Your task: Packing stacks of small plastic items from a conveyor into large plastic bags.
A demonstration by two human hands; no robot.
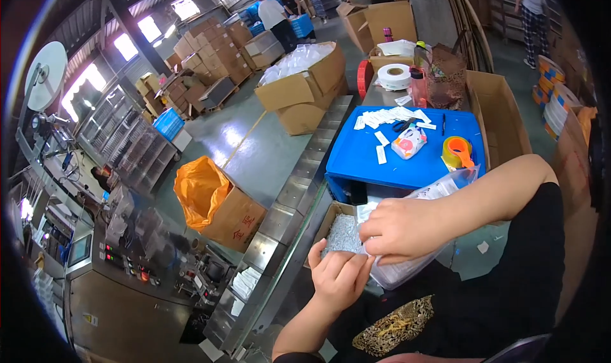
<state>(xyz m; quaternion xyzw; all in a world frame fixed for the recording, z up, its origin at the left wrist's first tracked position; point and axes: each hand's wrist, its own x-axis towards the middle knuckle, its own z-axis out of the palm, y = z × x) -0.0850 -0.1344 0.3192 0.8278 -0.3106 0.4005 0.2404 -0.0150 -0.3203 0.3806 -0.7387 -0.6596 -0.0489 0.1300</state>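
Note:
My left hand [339, 277] is closed, its fingers curled, and its fingertips meet those of my right hand. Palm down, my right hand [404, 228] bends its fingers in a pinch at the same spot. Whatever lies between the fingertips is too small or hidden to make out. Just beyond them stands an open cardboard box [324, 229] full of small pale grey-white pieces [342, 230]. Under and beside my right wrist rests a clear plastic bag [401, 274], partly covered by my forearm; its contents are unclear.
A blue upturned crate [347, 148] bears white slips [388, 116], scissors [403, 125], a tissue pack [409, 144] and a tape dispenser [459, 153]. A metal conveyor [293, 204] runs along my left, past a box with an orange liner [202, 194]. People work farther back.

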